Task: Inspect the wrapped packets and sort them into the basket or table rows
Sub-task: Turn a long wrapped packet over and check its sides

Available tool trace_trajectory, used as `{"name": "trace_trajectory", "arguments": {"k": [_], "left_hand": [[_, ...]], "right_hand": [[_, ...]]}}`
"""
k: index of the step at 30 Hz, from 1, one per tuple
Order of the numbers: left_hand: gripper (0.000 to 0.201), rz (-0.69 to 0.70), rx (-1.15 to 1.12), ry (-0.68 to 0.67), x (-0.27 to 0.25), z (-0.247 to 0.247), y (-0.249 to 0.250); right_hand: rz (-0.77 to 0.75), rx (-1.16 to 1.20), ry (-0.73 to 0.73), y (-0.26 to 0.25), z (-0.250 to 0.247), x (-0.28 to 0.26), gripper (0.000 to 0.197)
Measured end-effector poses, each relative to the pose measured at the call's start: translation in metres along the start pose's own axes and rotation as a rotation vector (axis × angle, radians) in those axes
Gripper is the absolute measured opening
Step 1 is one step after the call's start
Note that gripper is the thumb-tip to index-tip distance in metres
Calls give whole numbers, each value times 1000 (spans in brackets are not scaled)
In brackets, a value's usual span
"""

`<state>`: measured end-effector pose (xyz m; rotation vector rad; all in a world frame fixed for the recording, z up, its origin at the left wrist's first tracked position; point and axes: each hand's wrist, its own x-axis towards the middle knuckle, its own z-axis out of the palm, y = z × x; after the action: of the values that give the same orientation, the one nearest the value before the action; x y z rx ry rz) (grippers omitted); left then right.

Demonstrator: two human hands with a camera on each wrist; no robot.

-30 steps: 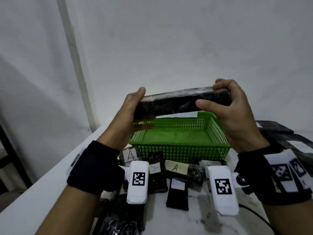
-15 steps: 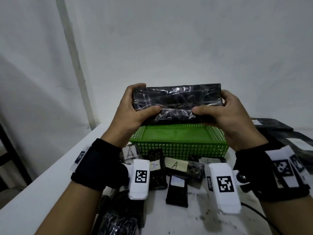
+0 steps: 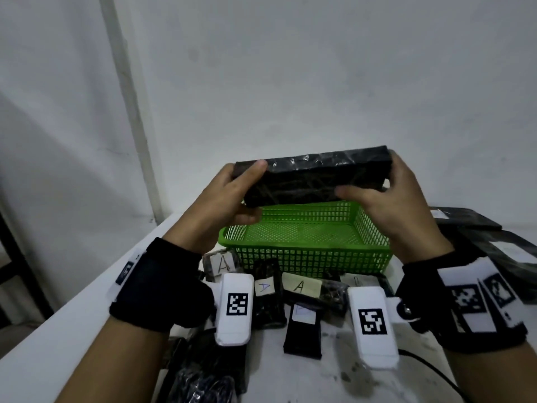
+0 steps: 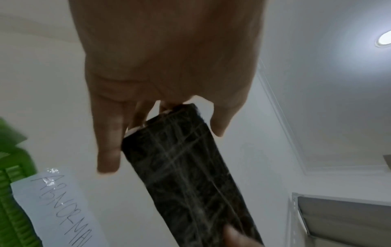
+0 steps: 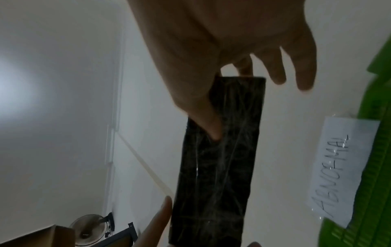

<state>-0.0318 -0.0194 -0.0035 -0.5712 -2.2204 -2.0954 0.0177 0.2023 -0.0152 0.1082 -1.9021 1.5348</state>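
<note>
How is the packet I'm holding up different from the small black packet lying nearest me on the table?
The held packet is long and lies crosswise in the air above the green basket, one end in the left hand, the other in the right hand. The small packet is much shorter, rests on the table and points away from you. It carries a pale label; no label shows on the held one. Both are black.
</note>
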Motion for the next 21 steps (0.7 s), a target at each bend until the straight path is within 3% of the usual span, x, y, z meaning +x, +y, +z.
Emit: {"name": "trace_trajectory", "arguments": {"k": [4,8,13,18,21], "left_hand": [[23,100,-78,87,5,1,-6],[29,182,-123,84,6,1,-8],[33,258,-92,118,4,11,-13],[33,116,-415,36,6,4,-7],[55,70,-461,20,5,0,-6]], "right_hand": [[155,155,-100,-3,1,1,36],[53,222,4,-1,5,1,21],[68,343,106,2,11,-1,26],[-83,231,0,-3,4,-2,36],[-158,276,-114,-8,2,-4,58]]}}
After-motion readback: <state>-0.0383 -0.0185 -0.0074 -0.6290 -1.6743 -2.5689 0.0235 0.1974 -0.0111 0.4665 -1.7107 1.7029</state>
